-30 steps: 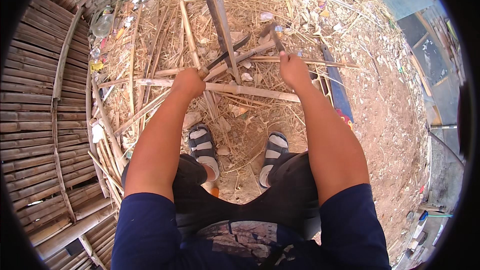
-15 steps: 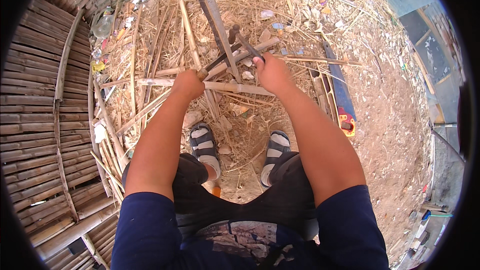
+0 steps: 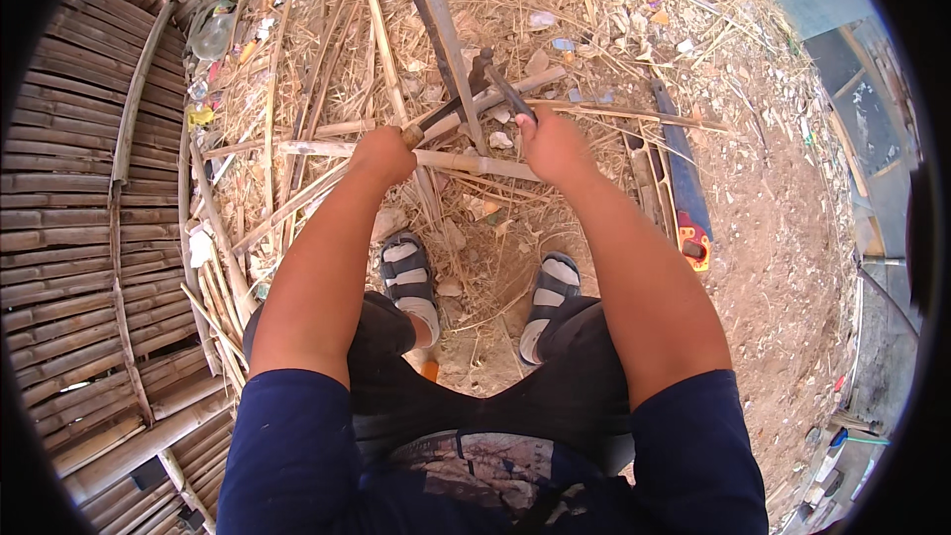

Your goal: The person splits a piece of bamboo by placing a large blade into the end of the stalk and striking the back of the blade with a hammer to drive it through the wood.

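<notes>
My left hand (image 3: 384, 156) is closed around the wooden handle of a machete-like knife (image 3: 436, 117). Its dark blade reaches to a bamboo strip (image 3: 448, 32) that stands tilted up from the ground; how deep the blade sits in it I cannot tell. Alongside that strip runs a dark, rough-edged length (image 3: 426, 12). My right hand (image 3: 557, 147) grips the dark handle of a hammer (image 3: 507, 89), whose head is close to the strip and above the blade. A cut bamboo piece (image 3: 495, 166) lies crosswise below both hands.
To the right lies a handsaw (image 3: 682, 154) with a red and yellow handle. Bamboo strips (image 3: 386, 45), straw and rubble cover the ground ahead. A slatted bamboo panel (image 3: 64, 208) stands at left, near a clear plastic bottle (image 3: 212, 38). My sandalled feet (image 3: 408, 277) are below my hands.
The whole view has shifted slightly, and the top of the tilted bamboo strip leans a little farther right. Both hands keep their grips, with the hammer still beside the strip.
</notes>
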`<state>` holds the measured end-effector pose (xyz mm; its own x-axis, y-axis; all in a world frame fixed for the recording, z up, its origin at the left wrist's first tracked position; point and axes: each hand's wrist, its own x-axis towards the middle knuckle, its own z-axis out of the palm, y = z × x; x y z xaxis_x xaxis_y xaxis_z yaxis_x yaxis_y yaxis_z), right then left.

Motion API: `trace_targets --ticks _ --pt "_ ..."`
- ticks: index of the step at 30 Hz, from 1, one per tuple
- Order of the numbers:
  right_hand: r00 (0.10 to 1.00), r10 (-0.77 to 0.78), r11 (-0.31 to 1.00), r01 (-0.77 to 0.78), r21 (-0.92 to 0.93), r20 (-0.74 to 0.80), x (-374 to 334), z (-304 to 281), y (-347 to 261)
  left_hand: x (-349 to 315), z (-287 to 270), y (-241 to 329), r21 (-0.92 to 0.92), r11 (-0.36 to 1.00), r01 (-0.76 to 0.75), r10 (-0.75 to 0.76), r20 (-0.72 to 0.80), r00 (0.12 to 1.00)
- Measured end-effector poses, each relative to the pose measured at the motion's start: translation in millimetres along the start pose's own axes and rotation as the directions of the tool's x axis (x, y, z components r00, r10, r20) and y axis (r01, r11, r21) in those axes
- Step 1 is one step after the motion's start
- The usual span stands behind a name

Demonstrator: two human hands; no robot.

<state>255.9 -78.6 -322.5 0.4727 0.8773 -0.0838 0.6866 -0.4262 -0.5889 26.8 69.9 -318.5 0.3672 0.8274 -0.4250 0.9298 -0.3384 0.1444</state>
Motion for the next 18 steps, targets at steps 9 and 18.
trace_targets --ticks 9,18 --pt "0.976 0.036 0.981 0.007 0.195 -0.214 3 -47 -27 -5 2 14 -0.018 0.999 0.026 -0.026 0.013 1.000" --pt "0.851 0.246 0.923 -0.060 -0.380 0.464 -19 31 48 -1 -1 4 0.021 0.999 0.030 -0.031 0.045 0.999"
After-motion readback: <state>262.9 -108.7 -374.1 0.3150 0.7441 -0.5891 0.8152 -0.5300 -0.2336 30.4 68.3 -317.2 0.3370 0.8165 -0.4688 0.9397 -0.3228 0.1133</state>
